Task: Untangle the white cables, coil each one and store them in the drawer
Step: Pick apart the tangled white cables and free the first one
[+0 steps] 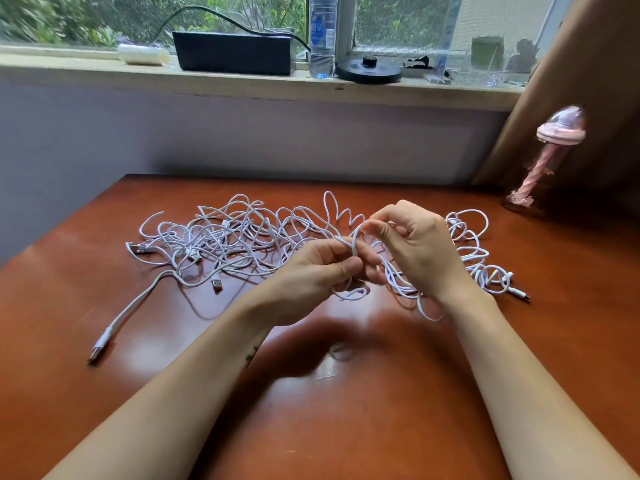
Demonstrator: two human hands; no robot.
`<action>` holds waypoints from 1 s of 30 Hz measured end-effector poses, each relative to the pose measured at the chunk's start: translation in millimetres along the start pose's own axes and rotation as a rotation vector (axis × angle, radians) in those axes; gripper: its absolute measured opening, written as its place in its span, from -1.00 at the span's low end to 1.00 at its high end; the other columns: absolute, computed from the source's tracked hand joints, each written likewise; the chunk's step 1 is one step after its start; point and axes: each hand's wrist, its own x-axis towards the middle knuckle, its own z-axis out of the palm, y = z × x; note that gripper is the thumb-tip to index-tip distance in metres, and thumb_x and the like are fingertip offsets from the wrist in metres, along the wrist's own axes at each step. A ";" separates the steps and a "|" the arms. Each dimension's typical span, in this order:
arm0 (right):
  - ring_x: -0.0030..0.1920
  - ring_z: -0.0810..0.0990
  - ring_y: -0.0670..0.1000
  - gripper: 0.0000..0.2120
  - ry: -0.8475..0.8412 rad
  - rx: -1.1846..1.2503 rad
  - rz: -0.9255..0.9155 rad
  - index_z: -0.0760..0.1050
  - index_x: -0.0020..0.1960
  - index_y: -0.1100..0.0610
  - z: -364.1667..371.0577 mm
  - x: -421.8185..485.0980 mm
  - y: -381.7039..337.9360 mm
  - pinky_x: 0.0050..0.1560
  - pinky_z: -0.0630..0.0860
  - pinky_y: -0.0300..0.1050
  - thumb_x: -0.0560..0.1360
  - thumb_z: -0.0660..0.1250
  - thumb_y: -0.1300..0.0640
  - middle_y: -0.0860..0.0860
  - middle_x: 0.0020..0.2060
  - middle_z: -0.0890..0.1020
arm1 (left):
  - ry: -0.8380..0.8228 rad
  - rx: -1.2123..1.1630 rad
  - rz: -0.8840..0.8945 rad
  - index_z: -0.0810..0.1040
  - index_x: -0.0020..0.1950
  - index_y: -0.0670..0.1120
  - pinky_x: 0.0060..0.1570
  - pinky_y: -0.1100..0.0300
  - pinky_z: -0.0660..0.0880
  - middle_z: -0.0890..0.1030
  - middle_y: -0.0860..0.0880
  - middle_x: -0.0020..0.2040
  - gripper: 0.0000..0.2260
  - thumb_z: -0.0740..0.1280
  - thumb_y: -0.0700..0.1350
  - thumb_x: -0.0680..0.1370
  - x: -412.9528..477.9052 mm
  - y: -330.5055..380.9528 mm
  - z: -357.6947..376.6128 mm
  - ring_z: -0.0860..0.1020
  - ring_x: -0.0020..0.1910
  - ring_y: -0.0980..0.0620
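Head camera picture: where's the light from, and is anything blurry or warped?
Head view: daylight comes through the window; the glossy table shows pale glare at left; left hand and right hand cast a soft shadow; the windowsill bows from wide-angle distortion; the pink lamp looks blurred.

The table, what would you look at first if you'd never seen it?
A big messy tangle of white cables sprawls across the middle of the brown table. Just in front, the left hand and right hand pinch one loop between them. A pink ornament stands at the far right corner.
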 end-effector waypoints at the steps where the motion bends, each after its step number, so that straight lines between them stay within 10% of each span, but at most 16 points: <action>1: -0.21 0.56 -0.01 -0.84 -0.001 0.003 0.001 0.52 -0.13 -0.31 0.3 0.1 0.4 -0.15 0.48 -0.03 0.60 0.36 -0.08 -0.03 -0.24 0.58 | 0.016 -0.023 0.010 0.60 0.03 -0.18 0.05 0.18 0.56 0.70 -0.12 -0.07 -0.83 0.22 -0.28 0.59 0.2 -0.1 -0.1 0.66 0.00 -0.05; 11: -0.12 0.55 -0.09 -0.89 -0.113 0.124 0.140 0.61 0.08 -0.09 0.7 -4.2 -2.6 -0.10 0.42 -0.33 0.64 0.33 0.07 0.01 -0.10 0.60 | 0.091 -0.061 -0.065 0.56 0.04 -0.10 -0.59 0.35 0.17 0.43 -0.05 -0.34 -0.87 0.22 -0.23 0.65 -0.4 5.3 -7.1 0.17 -0.51 0.09; 16: -0.40 0.38 0.01 -0.72 -0.073 0.193 0.290 0.58 -0.08 0.05 -2.7 -4.9 -6.3 -0.36 0.35 -0.08 0.50 0.44 -0.16 0.04 -0.41 0.51 | -0.025 -0.104 -0.131 0.54 0.18 -0.08 -0.57 0.28 -0.05 0.20 -0.04 -0.43 -0.73 0.11 0.00 0.71 -4.5 12.3 -6.0 0.06 -0.57 0.14; 20: -0.51 0.32 -0.17 -0.65 -0.049 0.288 0.367 0.56 -0.16 0.21 -3.6 -3.7 -11.5 -0.43 0.25 -0.32 0.44 0.51 -0.09 -0.17 -0.55 0.44 | -0.070 -0.055 -0.238 0.55 0.03 -0.13 -0.53 0.34 -0.04 0.08 0.00 -0.41 -0.65 0.07 0.05 0.70 -7.1 15.7 -2.4 0.03 -0.55 0.14; 25: -0.40 0.43 -0.22 -0.86 -0.156 0.378 0.369 0.61 -0.01 0.14 0.7 -3.3 -12.4 -0.33 0.35 -0.37 0.62 0.36 0.07 0.02 -0.28 0.65 | -0.064 -0.185 -0.160 0.54 -0.12 -0.11 -0.52 0.21 -0.08 0.14 0.05 -0.47 -0.60 0.06 0.08 0.69 -4.1 12.8 -1.1 0.02 -0.56 0.13; 30: -0.36 0.53 -0.22 -0.82 -0.288 0.395 0.322 0.59 0.19 0.07 8.3 -7.4 -6.1 -0.25 0.40 -0.39 0.67 0.27 0.22 -0.27 -0.29 0.62 | 0.052 -0.413 0.011 0.57 0.12 -0.15 -0.50 0.21 -0.04 0.11 0.00 -0.44 -0.59 0.03 0.06 0.70 -3.4 18.3 -5.9 0.02 -0.57 0.11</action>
